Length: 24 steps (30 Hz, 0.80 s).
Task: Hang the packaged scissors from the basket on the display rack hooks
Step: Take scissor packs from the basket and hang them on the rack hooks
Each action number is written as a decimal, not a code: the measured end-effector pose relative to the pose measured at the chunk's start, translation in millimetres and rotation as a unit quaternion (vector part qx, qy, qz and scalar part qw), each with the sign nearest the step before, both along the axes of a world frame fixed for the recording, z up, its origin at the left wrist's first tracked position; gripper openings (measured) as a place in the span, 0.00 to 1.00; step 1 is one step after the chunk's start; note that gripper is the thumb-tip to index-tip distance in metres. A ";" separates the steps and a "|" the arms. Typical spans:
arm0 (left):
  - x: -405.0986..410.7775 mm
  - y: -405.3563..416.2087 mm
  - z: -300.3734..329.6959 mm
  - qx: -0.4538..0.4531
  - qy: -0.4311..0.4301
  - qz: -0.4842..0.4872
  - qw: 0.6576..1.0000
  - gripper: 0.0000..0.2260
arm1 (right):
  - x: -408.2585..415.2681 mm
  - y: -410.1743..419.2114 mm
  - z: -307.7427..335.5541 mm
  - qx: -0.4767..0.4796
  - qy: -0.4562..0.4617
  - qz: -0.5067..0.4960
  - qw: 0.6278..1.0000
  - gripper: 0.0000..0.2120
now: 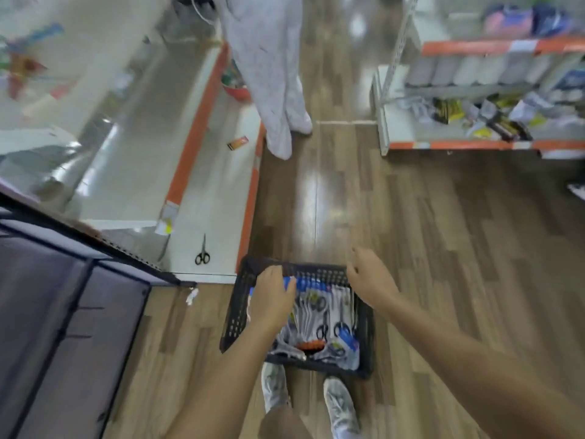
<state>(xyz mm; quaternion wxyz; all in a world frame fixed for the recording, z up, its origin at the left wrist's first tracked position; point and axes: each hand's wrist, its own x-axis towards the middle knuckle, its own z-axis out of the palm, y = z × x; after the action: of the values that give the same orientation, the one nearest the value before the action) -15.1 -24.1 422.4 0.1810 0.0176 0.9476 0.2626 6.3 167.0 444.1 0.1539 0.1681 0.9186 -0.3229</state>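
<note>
Left hand (274, 296) grip around a blue-topped scissors pack (289, 282) in the basket (235, 315); right hand (368, 275) loosely curled, empty; labels unreadable.

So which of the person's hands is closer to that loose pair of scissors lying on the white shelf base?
Left. The left hand is at the basket's far left corner, just right of the loose scissors. The right hand hovers over the basket's far right corner, farther off.

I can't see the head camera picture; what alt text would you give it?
A person's left hand reaches into a black perforated plastic basket of packaged scissors on a wood-look floor, the right hand hovering at its far rim. Loose black-handled scissors lie on a white shelf base beside it.
</note>
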 end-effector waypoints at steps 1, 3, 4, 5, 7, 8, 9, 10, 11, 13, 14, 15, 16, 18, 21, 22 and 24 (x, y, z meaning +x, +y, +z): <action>0.6 -2.2 -16.0 -0.004 -0.016 -0.003 1.000 0.13 | 5.0 0.2 -18.1 -0.008 -0.019 -0.018 1.000 0.19; 1.9 -6.2 -48.4 -0.014 -0.037 -0.008 0.999 0.10 | 14.1 -0.7 -53.8 -0.018 -0.061 -0.047 0.997 0.19; 3.2 -8.8 -64.1 -0.022 -0.047 -0.016 0.999 0.09 | 18.0 -1.5 -72.1 -0.019 -0.082 -0.062 0.994 0.19; 4.7 -10.2 -80.6 -0.031 -0.057 -0.028 0.998 0.09 | 21.8 -1.9 -91.8 -0.022 -0.098 -0.080 0.992 0.18; 7.8 -12.9 -115.8 -0.042 -0.080 -0.046 0.995 0.09 | 28.1 -3.0 -134.6 -0.036 -0.118 -0.119 0.985 0.17; 8.8 -13.5 -133.4 -0.045 -0.092 -0.052 0.993 0.09 | 30.9 -4.0 -157.0 -0.049 -0.125 -0.136 0.982 0.17; 8.8 -13.8 -151.8 -0.048 -0.101 -0.059 0.992 0.09 | 33.4 -5.5 -179.7 -0.062 -0.131 -0.147 0.978 0.18; 7.5 -13.4 -171.2 -0.049 -0.105 -0.068 0.991 0.08 | 34.1 -7.1 -202.5 -0.072 -0.139 -0.152 0.976 0.19; 5.0 -12.0 -190.9 -0.051 -0.111 -0.074 0.990 0.08 | 33.4 -8.7 -223.9 -0.078 -0.147 -0.150 0.975 0.21; -2.3 -9.6 -232.9 -0.056 -0.113 -0.082 0.989 0.07 | 29.7 -11.1 -270.5 -0.081 -0.150 -0.151 0.974 0.22; -5.5 -8.5 -256.9 -0.058 -0.115 -0.087 0.988 0.07 | 26.5 -11.8 -295.7 -0.085 -0.146 -0.148 0.974 0.23; -8.4 -7.7 -276.3 -0.060 -0.122 -0.086 0.987 0.07 | 23.9 -12.4 -315.9 -0.090 -0.141 -0.148 0.975 0.22; -10.3 -7.4 -296.9 -0.060 -0.129 -0.082 0.986 0.09 | 21.3 -13.6 -337.3 -0.096 -0.135 -0.155 0.974 0.22; -13.9 -7.1 -339.7 -0.060 -0.142 -0.077 0.985 0.14 | 17.2 -15.8 -381.9 -0.094 -0.129 -0.172 0.972 0.22; -22.2 -4.1 -393.8 -0.038 -0.178 -0.058 0.982 0.20 | 10.3 -20.1 -438.4 -0.102 -0.131 -0.182 0.969 0.23; -25.0 -2.0 -413.8 -0.023 -0.192 -0.043 0.980 0.22 | 7.7 -21.1 -458.7 -0.110 -0.134 -0.186 0.967 0.24; -31.6 4.9 -448.9 0.002 -0.209 -0.015 0.978 0.24 | 0.6 -22.6 -495.7 -0.126 -0.137 -0.198 0.962 0.26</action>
<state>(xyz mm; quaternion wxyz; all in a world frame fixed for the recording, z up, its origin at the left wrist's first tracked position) -46.6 -19.2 -26.5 0.3790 -0.0233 0.8879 0.2596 6.8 144.4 -51.5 0.2312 0.3685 0.7889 -0.4340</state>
